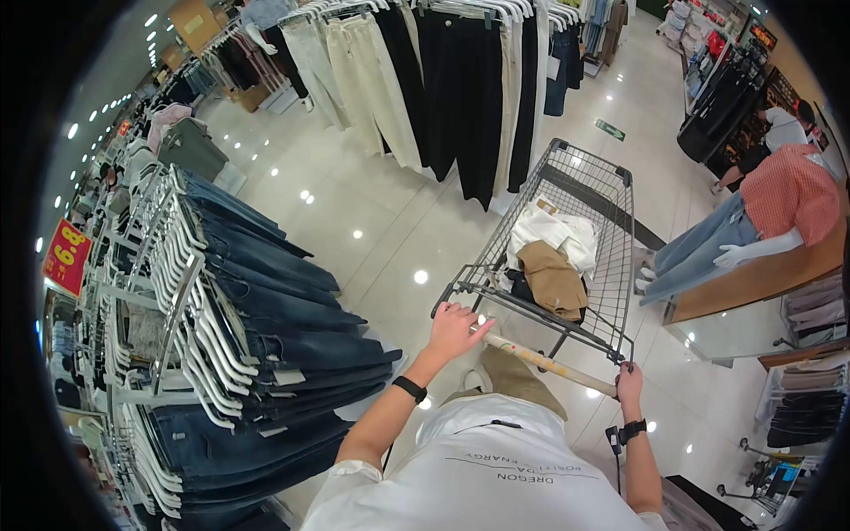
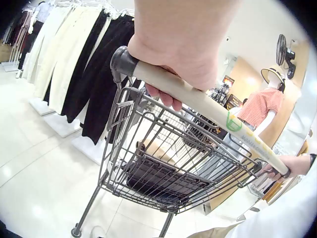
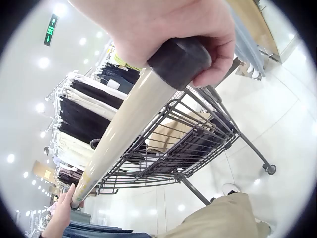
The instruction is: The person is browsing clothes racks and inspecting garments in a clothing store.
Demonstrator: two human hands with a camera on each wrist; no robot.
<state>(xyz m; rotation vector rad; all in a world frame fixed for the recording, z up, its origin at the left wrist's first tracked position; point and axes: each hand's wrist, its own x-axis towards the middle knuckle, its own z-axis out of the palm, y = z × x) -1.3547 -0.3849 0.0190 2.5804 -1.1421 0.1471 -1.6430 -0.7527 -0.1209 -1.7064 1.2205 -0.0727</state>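
L hand [image 1: 456,328] grips cart handle [image 1: 549,363] left end, R hand [image 1: 629,383] right end

Your cart [image 1: 617,265]: grey wire basket on castors, upright on glossy pale floor [image 1: 372,221], nose pointing away from you. Handle [image 1: 544,361]: beige bar, dark end caps, green mark printed on it, running across cart's near end. Your left hand [image 1: 456,329] curls round bar just beside left cap; your right hand [image 1: 629,382] grips over right cap. Inside basket: white garment [image 1: 553,232] farthest from you, tan garment [image 1: 553,279] crumpled nearer, dark garment [image 1: 518,288] touching tan one at its left.
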